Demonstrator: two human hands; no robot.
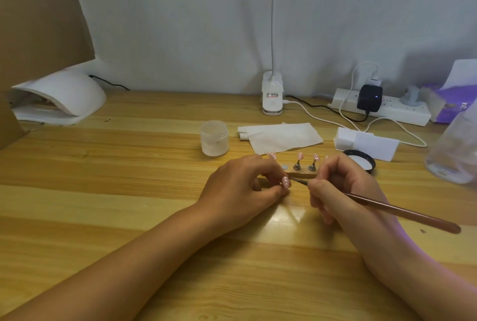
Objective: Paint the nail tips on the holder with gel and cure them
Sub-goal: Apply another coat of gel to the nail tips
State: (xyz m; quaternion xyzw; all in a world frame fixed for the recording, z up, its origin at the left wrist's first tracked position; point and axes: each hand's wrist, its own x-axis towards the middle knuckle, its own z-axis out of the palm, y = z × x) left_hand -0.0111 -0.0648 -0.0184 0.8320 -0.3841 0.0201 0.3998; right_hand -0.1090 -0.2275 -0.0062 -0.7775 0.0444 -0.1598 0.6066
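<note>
My left hand (242, 186) pinches a small stand bearing a pink nail tip (285, 182), lifted off the holder. My right hand (343, 191) grips a copper-coloured brush (402, 211), and its fine tip touches that pink nail tip. Behind my hands lies the wooden holder (300, 174), with two metal stands (305, 164) carrying pink nail tips and one bare round magnet spot (284, 166). A frosted gel jar (214, 138) stands open behind my left hand. The white curing lamp (62, 98) sits at the far left.
A folded tissue (281, 137) and a white block (366, 142) lie behind the holder, with a black jar lid (361, 162) beside them. A clip lamp (272, 93), a power strip (379, 109) with cables, a clear bottle (454, 150) and a purple pack (444, 103) sit at the back and right.
</note>
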